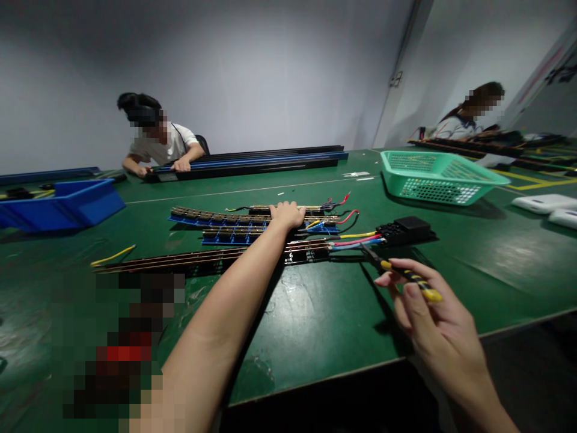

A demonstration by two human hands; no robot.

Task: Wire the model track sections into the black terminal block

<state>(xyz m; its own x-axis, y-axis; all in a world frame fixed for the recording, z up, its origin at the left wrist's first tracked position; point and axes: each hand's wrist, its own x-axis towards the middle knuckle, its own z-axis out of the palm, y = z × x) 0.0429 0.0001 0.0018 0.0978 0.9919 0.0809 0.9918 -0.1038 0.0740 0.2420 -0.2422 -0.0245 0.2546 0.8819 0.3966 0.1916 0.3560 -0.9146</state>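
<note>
My left hand [288, 214] reaches across to the rearmost short black rail strip with metal bars [259, 210], its fingers bent over it and the fingertips hidden. My right hand [435, 319] is closed around yellow-and-black-handled pliers [410, 278], their dark jaws pointing left toward the wires. Beneath my left forearm lies a long black rail strip [157, 263] with copper-coloured rods. Pink, blue and yellow wires [358, 241] run from its right end to a black connector block [406, 230]. Two blue-based rail strips [220, 234] lie between the black ones.
A blue bin [85, 207] stands at left, a green perforated basket [433, 180] at right rear. Long black and blue rails [270, 165] lie across the back, where a co-worker [164, 144] handles one. Another person [464, 123] sits far right. White cases [543, 203] rest at the right edge.
</note>
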